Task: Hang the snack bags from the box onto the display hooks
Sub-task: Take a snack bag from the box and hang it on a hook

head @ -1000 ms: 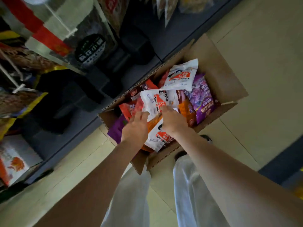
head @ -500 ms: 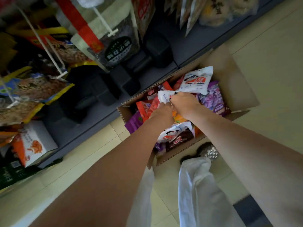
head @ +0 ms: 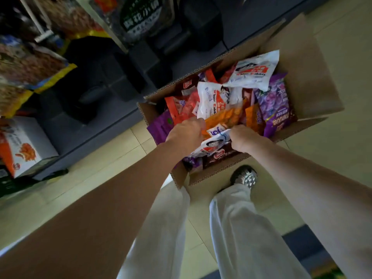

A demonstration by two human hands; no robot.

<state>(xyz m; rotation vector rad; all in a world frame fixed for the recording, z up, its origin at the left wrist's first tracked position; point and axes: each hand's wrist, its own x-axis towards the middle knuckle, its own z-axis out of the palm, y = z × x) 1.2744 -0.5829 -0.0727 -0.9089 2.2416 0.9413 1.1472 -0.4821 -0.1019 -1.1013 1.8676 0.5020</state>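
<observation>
At your nine o'clock a white carton with an orange print (head: 26,146) sits on the dark bottom shelf (head: 96,125). Pale floor tiles (head: 342,57) spread toward three o'clock, and a silver shoe (head: 244,176) pokes out below white trousers (head: 241,238) at six.

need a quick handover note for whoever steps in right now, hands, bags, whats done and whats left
Left hand: in the cardboard box, fingers curled among the bags; what it grips is unclear.
Right hand: pinches the edge of a white snack bag at the box's near end.
Other bags, white, purple and orange, lie loose in the box on the floor.
Done: no bag is out of the box.
Left: lift bags out and hang them on the display hooks.
</observation>
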